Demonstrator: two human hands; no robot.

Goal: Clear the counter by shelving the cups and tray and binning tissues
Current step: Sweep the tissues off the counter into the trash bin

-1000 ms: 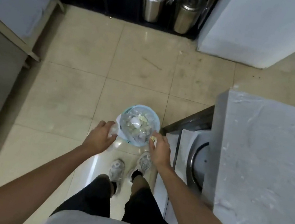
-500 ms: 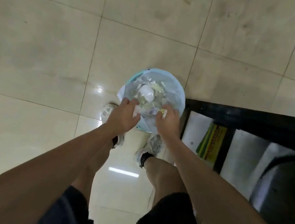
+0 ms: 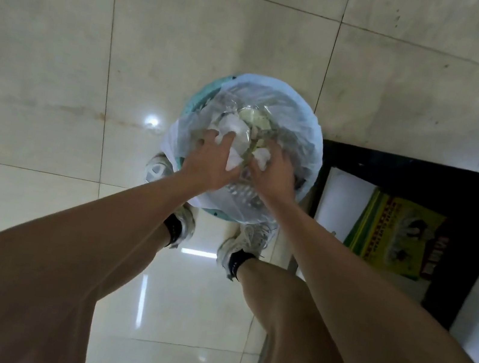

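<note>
A round teal bin (image 3: 195, 103) lined with a clear plastic bag (image 3: 312, 136) stands on the floor right in front of my feet, filled with crumpled tissues (image 3: 231, 124) and scraps. Both of my hands are down in its mouth. My left hand (image 3: 207, 166) hovers with spread fingers over a white tissue (image 3: 234, 161) lying just beside its thumb. My right hand (image 3: 274, 173) pinches another white tissue (image 3: 261, 157) at its fingertips. No cups or tray are in view.
Glossy beige floor tiles (image 3: 62, 56) surround the bin. A black-framed low shelf (image 3: 392, 170) stands to the right, holding a green and yellow packet (image 3: 391, 235). My shoes (image 3: 249, 240) touch the bin's near side.
I have bent down over the bin, so it looms larger. Both hands went from its near rim into its mouth, and the left fingers spread apart.
</note>
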